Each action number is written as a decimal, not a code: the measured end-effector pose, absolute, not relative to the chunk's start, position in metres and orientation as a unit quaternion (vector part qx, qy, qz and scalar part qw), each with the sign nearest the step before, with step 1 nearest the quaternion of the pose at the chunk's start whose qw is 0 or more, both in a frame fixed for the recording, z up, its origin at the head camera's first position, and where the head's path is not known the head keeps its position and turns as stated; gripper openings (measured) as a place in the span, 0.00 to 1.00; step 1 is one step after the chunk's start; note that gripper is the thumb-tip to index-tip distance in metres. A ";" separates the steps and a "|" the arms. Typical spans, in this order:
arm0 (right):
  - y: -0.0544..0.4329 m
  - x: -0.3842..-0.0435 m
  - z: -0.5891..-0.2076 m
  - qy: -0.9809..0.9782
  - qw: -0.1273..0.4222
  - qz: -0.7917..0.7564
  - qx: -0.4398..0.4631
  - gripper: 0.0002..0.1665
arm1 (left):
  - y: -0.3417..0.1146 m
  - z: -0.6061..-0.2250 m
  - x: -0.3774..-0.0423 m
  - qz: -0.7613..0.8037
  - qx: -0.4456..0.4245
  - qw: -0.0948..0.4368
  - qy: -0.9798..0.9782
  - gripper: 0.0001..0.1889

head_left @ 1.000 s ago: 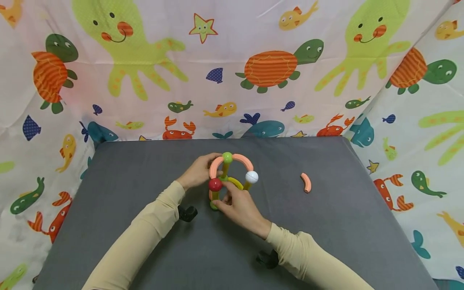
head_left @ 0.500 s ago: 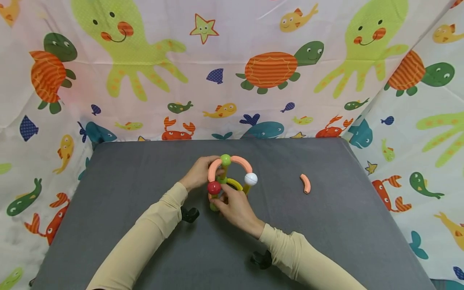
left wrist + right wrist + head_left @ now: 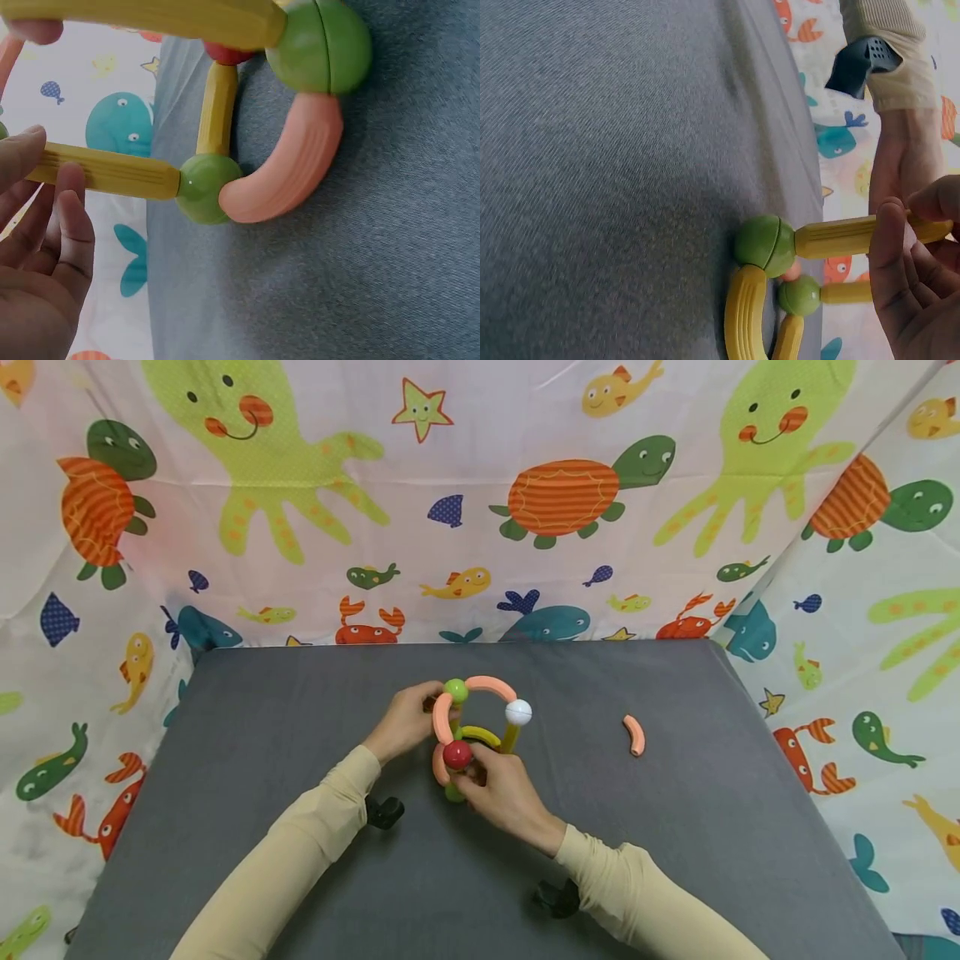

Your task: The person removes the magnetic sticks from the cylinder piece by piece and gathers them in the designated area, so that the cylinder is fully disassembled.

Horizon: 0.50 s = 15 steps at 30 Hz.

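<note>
A toy frame of rods and balls stands upright on the grey cloth in the head view. Its top ring joins a light green ball, a red ball and a white ball with coral curved rods. My left hand is at its far left, pinching a straight yellow rod above a green ball. Below the red ball, my right hand pinches another yellow rod. Yellow curved rods and coral ones link the green balls at the base.
A loose coral curved rod lies to the right on the grey tabletop. Black wrist mounts sit by both sleeves. A curtain printed with sea animals hangs behind and at the sides.
The frame has turned in my hands: the red ball has shifted right and nearer, the green top ball left, the white ball farther back. Both hands keep hold of their rods.
</note>
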State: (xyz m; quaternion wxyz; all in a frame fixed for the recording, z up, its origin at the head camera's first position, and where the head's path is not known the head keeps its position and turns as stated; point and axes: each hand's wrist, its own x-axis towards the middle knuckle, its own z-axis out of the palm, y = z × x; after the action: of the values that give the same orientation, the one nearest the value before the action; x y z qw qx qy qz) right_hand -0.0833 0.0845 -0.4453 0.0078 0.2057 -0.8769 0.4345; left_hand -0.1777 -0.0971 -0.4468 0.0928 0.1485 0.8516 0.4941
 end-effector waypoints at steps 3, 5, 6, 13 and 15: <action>0.090 -0.083 -0.444 -0.885 0.019 0.416 0.207 0.04 | -0.100 -0.448 -0.174 0.493 0.139 0.088 0.854 0.14; 0.095 -0.083 -0.443 -0.891 0.021 0.406 0.204 0.05 | -0.102 -0.449 -0.172 0.493 0.136 0.081 0.855 0.13; 0.097 -0.083 -0.442 -0.892 0.018 0.404 0.201 0.06 | -0.103 -0.449 -0.171 0.493 0.135 0.077 0.856 0.12; 0.113 -0.087 -0.442 -0.886 0.008 0.422 0.192 0.07 | -0.111 -0.450 -0.159 0.484 0.126 0.057 0.864 0.09; 0.117 -0.088 -0.442 -0.885 0.007 0.425 0.190 0.06 | -0.112 -0.450 -0.155 0.482 0.122 0.056 0.866 0.09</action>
State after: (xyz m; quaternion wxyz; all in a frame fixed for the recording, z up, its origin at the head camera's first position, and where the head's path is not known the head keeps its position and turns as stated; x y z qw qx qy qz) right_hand -0.0883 0.1172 -0.4421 0.0075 0.1901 -0.8848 0.4254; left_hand -0.1554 -0.1120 -0.4495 0.0562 0.1220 0.8657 0.4823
